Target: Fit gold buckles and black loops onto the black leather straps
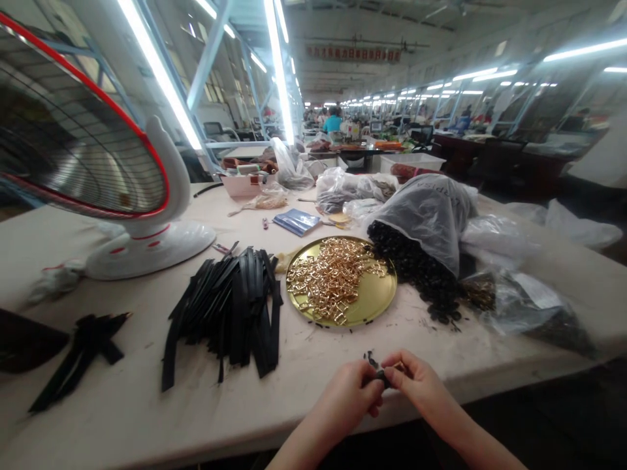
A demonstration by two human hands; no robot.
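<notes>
Near the table's front edge, my left hand [353,389] is closed on a small black piece [379,373], perhaps a strap end. My right hand [411,375] pinches at the same piece from the other side, and a bit of gold metal [400,366] shows between its fingers. The fingers hide most of what they hold. Just beyond them, a round gold tray [379,294] carries a heap of small gold buckles [330,274]. Left of the tray lies a pile of black strips [240,307]. To its right, black pieces [416,261] spill out of a plastic bag [431,209].
A white fan [147,251] with a red-rimmed guard stands at the left. More black strips [78,356] lie at the near left. Behind the tray are a blue packet [296,222] and clear bags [343,186]. Another clear bag [533,303] lies at the right.
</notes>
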